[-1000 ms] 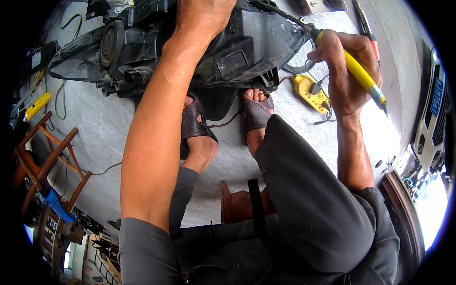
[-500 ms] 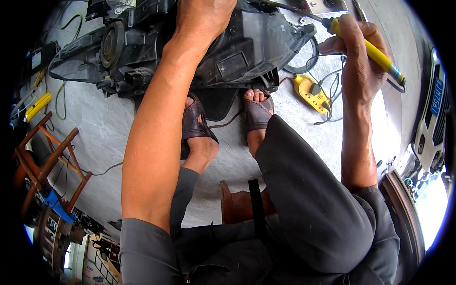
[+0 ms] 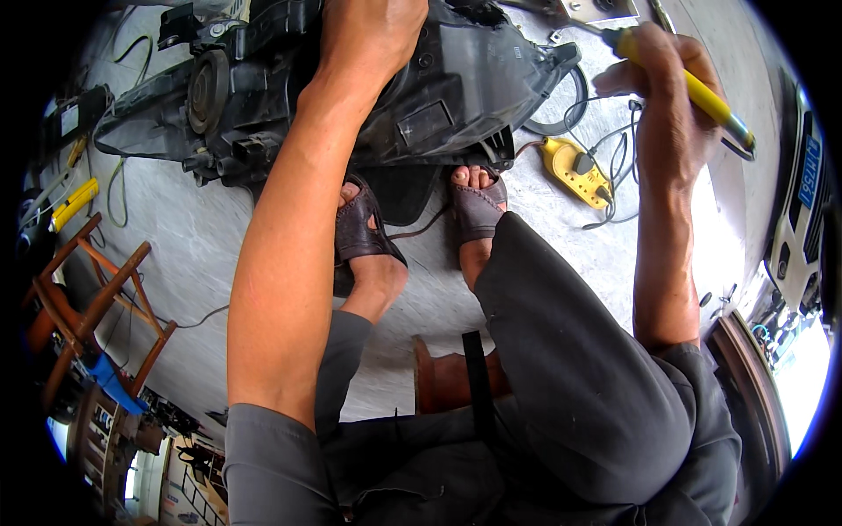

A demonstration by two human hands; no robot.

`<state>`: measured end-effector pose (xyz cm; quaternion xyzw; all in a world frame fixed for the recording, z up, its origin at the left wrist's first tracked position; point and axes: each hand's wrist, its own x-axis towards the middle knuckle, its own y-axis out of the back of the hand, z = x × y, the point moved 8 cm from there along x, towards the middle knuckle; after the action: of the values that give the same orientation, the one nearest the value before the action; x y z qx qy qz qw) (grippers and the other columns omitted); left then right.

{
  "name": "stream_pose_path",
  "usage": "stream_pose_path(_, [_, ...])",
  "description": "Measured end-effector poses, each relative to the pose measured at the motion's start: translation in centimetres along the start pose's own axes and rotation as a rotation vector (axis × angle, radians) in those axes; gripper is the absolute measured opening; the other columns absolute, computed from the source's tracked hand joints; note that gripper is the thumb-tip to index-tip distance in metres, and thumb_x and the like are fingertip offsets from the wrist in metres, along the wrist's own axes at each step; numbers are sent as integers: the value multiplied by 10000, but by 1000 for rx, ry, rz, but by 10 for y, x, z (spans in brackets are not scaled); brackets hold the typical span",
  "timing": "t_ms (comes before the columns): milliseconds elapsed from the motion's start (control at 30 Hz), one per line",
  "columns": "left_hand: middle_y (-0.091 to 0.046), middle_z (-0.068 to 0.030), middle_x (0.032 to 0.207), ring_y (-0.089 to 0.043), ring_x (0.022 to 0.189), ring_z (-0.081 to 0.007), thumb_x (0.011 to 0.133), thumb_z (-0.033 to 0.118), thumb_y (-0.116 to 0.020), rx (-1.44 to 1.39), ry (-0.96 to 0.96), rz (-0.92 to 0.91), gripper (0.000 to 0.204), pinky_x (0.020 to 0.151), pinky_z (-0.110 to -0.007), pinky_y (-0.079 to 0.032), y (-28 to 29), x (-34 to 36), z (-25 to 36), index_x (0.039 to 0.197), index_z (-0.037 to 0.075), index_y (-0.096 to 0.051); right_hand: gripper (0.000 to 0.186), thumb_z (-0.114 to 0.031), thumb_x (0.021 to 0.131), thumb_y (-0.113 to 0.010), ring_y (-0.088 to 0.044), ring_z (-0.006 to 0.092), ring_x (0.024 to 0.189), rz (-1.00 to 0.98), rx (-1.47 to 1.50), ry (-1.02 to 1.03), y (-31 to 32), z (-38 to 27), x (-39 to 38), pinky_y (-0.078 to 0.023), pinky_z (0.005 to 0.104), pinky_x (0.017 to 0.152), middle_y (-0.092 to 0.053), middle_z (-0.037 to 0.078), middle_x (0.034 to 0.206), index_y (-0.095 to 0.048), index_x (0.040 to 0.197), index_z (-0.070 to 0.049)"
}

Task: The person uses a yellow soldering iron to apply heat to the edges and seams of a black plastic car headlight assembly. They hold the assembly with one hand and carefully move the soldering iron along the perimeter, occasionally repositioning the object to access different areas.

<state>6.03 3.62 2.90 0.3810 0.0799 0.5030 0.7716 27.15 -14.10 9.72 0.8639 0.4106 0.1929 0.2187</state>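
Note:
A black car headlight housing [image 3: 465,105] lies on the floor in front of my feet, its round cap toward the left. My left hand [image 3: 373,35] is over its upper middle; the fingers run out of the picture at the top, so what they touch is hidden. My right hand [image 3: 671,114] is closed round the yellow handle of a soldering iron [image 3: 715,98], to the right of the housing. The iron's metal shaft points up and left toward the far edge of the housing, where its tip does not show clearly. A dark cord leaves the handle's rear end.
A yellow power strip [image 3: 574,171] with plugs and tangled black cords lies right of the housing. Orange-brown stool frame [image 3: 92,307] stands at left, near a yellow tool [image 3: 74,204]. A white car front [image 3: 794,219] is at far right. My sandalled feet are close below the housing.
The soldering iron has shifted slightly, its rear end moving a little right. My left hand has drifted slightly left, still over the housing.

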Motion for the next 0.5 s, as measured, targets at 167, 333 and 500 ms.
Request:
stream_pose_path(167, [-664, -258, 817, -655, 829, -455, 1003, 272, -604, -71, -28, -153, 284, 726, -495, -510, 3, -2, 12, 944, 1, -663, 358, -333, 939, -755, -743, 221, 665, -38, 454, 39, 19, 2, 7, -642, 385, 675, -624, 88, 702, -675, 1003, 10])
stream_pose_path(333, [-740, -175, 854, -710, 797, -293, 934, 294, -720, -279, 35, -399, 292, 746, -379, -532, -7, -4, 12, 979, 8, -759, 365, -348, 971, -714, -673, 175, 635, -22, 562, -152, 37, 26, -7, -590, 326, 633, -521, 38, 673, -675, 1061, 4])
stream_pose_path(500, [-743, -114, 816, -681, 763, -173, 905, 229, -739, -342, 102, -531, 243, 726, -332, -519, -18, -2, 11, 954, -8, -759, 352, -358, 987, -697, -611, 141, 612, -42, 733, -302, 44, 45, -19, -514, 321, 630, -472, -1, 646, -666, 1074, -19])
